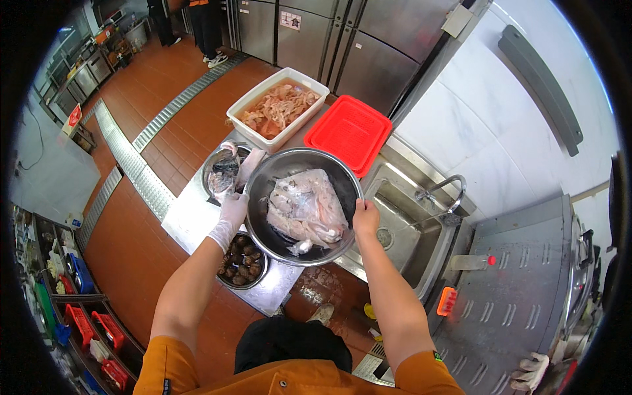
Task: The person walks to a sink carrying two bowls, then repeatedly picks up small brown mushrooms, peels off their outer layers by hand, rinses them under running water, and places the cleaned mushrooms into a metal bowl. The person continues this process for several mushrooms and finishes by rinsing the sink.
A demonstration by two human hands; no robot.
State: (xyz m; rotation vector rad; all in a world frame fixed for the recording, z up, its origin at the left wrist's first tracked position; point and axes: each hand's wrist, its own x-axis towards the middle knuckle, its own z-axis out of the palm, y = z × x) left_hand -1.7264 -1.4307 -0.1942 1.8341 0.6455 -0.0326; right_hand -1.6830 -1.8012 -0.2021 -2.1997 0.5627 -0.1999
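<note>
Between my two hands is a large round steel bowl (259,227), held by its rim over the metal worktop. In it lies a clear plastic bag (306,201) with pale, pinkish meat or fish inside. My left hand (232,214), in a thin whitish glove, grips the bowl's left rim. My bare right hand (366,217) is closed on the right rim. Just beyond my left hand, a smaller steel bowl (209,161) holds fish pieces with dark skin. Below that hand stands another steel bowl (264,273) full of brown, round shellfish, partly hidden by the big bowl.
A white tub (235,122) of pale strips in liquid stands at the worktop's far end, beside a red plastic basket (349,131). To the right are a steel sink (411,253) with a faucet (454,191), and a grey metal unit carrying a bottle (471,263). Two people stand far back.
</note>
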